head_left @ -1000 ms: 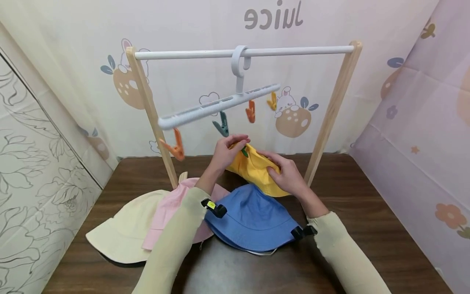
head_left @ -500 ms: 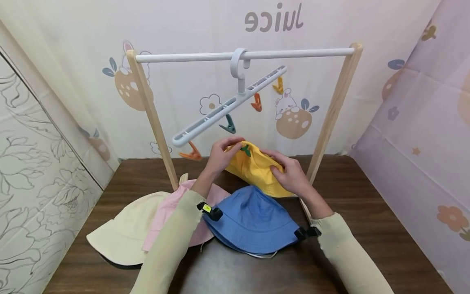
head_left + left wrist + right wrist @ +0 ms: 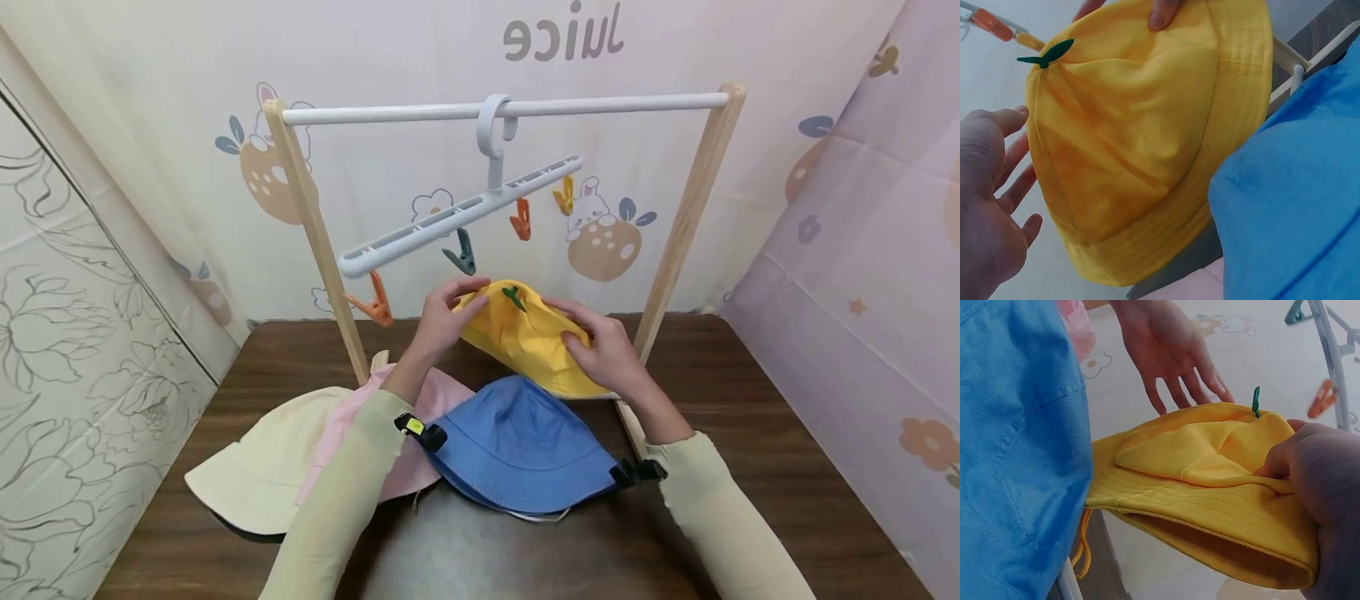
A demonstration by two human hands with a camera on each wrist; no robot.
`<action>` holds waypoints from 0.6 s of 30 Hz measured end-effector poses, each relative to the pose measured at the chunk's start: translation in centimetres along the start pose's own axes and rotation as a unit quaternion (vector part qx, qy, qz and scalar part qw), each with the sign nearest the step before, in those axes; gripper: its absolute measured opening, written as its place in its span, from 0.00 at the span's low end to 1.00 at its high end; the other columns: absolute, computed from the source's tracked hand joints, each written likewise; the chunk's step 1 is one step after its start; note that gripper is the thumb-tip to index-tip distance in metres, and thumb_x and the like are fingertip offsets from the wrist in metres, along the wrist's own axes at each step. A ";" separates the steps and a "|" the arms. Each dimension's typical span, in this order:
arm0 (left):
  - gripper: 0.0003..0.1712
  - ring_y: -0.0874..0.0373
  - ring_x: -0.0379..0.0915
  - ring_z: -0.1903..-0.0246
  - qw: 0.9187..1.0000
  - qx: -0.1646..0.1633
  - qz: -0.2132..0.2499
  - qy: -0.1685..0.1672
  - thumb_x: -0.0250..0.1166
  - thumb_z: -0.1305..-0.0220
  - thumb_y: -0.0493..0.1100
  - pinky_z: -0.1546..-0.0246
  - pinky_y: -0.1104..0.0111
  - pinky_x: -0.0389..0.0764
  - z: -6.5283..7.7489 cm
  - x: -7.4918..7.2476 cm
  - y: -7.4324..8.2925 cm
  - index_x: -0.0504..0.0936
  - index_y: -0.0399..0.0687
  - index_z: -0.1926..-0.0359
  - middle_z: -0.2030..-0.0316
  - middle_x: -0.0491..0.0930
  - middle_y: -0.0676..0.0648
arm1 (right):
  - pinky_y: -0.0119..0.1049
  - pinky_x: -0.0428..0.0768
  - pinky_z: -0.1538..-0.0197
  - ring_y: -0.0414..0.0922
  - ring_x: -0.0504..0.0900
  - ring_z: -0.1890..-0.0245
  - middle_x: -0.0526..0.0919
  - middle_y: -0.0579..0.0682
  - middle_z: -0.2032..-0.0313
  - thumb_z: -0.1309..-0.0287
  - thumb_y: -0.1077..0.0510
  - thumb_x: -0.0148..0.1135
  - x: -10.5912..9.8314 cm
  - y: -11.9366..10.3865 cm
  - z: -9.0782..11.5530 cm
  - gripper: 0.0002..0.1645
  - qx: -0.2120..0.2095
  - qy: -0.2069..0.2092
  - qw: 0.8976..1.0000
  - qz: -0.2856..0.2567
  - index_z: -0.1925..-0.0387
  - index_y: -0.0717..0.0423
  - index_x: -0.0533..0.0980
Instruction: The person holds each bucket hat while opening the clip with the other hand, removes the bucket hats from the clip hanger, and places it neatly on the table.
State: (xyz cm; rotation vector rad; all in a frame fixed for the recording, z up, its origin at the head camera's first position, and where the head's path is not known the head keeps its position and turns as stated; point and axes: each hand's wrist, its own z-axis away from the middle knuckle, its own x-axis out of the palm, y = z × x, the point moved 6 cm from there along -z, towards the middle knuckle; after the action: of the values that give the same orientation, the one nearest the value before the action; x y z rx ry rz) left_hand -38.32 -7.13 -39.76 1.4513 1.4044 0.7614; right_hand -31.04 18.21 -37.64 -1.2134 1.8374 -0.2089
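Note:
A yellow bucket hat [image 3: 528, 333] with a small green leaf tab on its crown is held up above the table. My right hand [image 3: 603, 342] grips its right side, thumb on the front and fingers behind, the thumb pressing into the cloth in the right wrist view. At the hat's left edge is my left hand [image 3: 442, 321]; in the left wrist view that hand [image 3: 997, 194] has its fingers loosely extended beside the crown. Just below, a blue bucket hat [image 3: 525, 450] lies on the table, overlapping a pink hat [image 3: 412, 467] and a cream hat [image 3: 277, 458].
Over the hands, a white clip hanger [image 3: 457, 218] hangs from the white rod [image 3: 622, 104] of a wooden rack [image 3: 686, 217]. Its clips dangle: an orange clip [image 3: 375, 300] at left, a green clip [image 3: 461, 252], an orange-red clip [image 3: 521, 221] and a yellow clip [image 3: 566, 197].
The hanger swings, its left end swinging nearer and then back. The yellow hat has shifted slightly right and turned its leaf tab into fuller view. My left hand has moved slightly left and loosened along the edge.

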 end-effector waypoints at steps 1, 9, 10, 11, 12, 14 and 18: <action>0.21 0.41 0.78 0.26 1.000 -0.002 -0.007 -0.001 0.69 0.18 0.42 0.16 0.41 0.71 0.1 -0.1 -0.1 0.86 0.42 0.30 0.30 0.86 0.38 | 0.25 0.78 0.66 0.48 0.87 0.67 0.92 0.65 0.38 0.32 0.79 0.62 0.0 0.0 0.0 0.35 -0.003 0.003 1.000 -0.001 0.28 0.58 0.82; 0.23 0.41 0.78 0.25 0.999 0.007 -0.050 0.007 0.69 0.19 0.43 0.15 0.35 0.65 0.7 -1.4 0.0 0.85 0.44 0.29 0.29 0.86 0.39 | 0.18 0.80 0.60 0.55 0.92 0.56 0.90 0.66 0.35 0.32 0.80 0.62 -0.5 -0.2 0.2 0.34 -0.015 0.018 1.000 -0.016 0.28 0.61 0.82; 0.23 0.41 0.78 0.25 0.999 0.008 -0.053 0.006 0.69 0.19 0.42 0.15 0.34 0.65 0.8 -1.4 0.0 0.85 0.44 0.29 0.29 0.86 0.39 | 0.17 0.80 0.59 0.57 0.93 0.54 0.90 0.66 0.35 0.32 0.80 0.62 -0.5 -0.1 0.3 0.34 -0.013 0.018 1.000 -0.019 0.28 0.61 0.82; 0.23 0.40 0.79 0.26 0.998 0.009 -0.055 0.004 0.69 0.19 0.42 0.16 0.33 0.65 0.9 -1.5 -0.1 0.85 0.43 0.29 0.29 0.86 0.38 | 0.17 0.81 0.58 0.58 0.93 0.52 0.90 0.66 0.35 0.32 0.80 0.62 -0.6 -0.1 0.3 0.34 -0.011 0.018 1.000 -0.021 0.28 0.61 0.82; 0.23 0.40 0.79 0.25 0.998 0.011 -0.057 0.002 0.69 0.19 0.41 0.16 0.32 0.65 1.0 -1.6 -0.1 0.85 0.43 0.29 0.29 0.86 0.38 | 0.17 0.82 0.56 0.59 0.93 0.49 0.90 0.66 0.35 0.32 0.80 0.62 -0.6 -0.1 0.4 0.34 -0.010 0.019 1.000 -0.023 0.28 0.61 0.82; 0.23 0.39 0.78 0.25 0.998 0.014 -0.057 -0.003 0.69 0.19 0.40 0.17 0.30 0.64 1.2 -1.7 -0.1 0.85 0.42 0.29 0.29 0.86 0.37 | 0.16 0.82 0.56 0.60 0.93 0.50 0.89 0.66 0.35 0.32 0.80 0.62 -0.8 -0.1 0.6 0.34 -0.009 0.020 1.000 -0.023 0.28 0.62 0.81; 0.23 0.38 0.75 0.23 0.999 0.010 -0.049 -0.014 0.68 0.19 0.41 0.20 0.29 0.67 1.6 -2.0 -0.2 0.84 0.42 0.28 0.28 0.84 0.37 | 0.17 0.82 0.57 0.59 0.93 0.51 0.90 0.67 0.35 0.31 0.79 0.62 -1.1 -0.2 0.8 0.33 -0.011 0.022 1.000 -0.019 0.28 0.62 0.81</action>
State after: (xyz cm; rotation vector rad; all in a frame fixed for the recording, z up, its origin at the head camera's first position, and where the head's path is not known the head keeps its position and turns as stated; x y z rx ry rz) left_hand -37.26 -9.43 -40.14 1.3912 1.4548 0.6646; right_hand -30.21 19.21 -37.35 -1.2685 1.8595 -0.2399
